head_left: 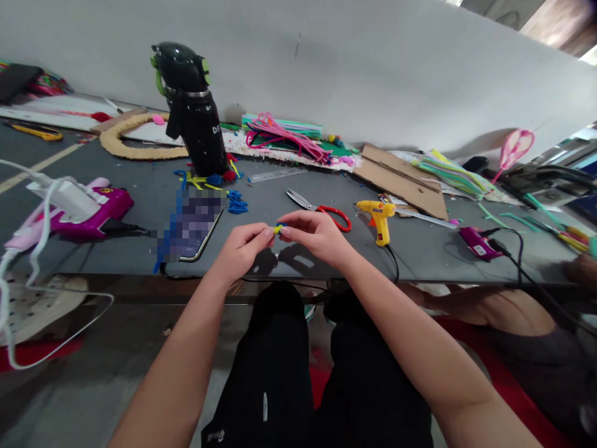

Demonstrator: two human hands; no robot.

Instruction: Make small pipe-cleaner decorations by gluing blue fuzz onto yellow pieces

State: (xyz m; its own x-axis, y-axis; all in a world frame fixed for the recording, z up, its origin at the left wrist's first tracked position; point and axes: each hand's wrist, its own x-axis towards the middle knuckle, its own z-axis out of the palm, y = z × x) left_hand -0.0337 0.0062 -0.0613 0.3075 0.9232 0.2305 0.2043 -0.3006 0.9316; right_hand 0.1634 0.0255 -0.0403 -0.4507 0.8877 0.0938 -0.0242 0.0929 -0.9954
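Just above the table's front part, my left hand (246, 244) and my right hand (313, 233) meet fingertip to fingertip. Between them is a small yellow and blue fuzzy piece (278, 229), pinched from both sides; the fingers cover most of it. Behind my left hand lies a cluster of blue twisted pieces (237, 202), and yellow strips (205, 182) are scattered near it. Left of that hand a phone (200, 224) rests on the table. Scissors with red handles (336, 214) lie behind my right hand, blades pointing away to the left.
A black bottle (198, 130) stands at the back left. To the right lies a yellow glue gun (379, 218) with its cord over the front edge. Purple power strips (93, 211) with cables flank the workspace. Cardboard (401, 180) and pink pipe cleaners (284, 137) lie along the wall. Another person's arm (485, 305) is at right.
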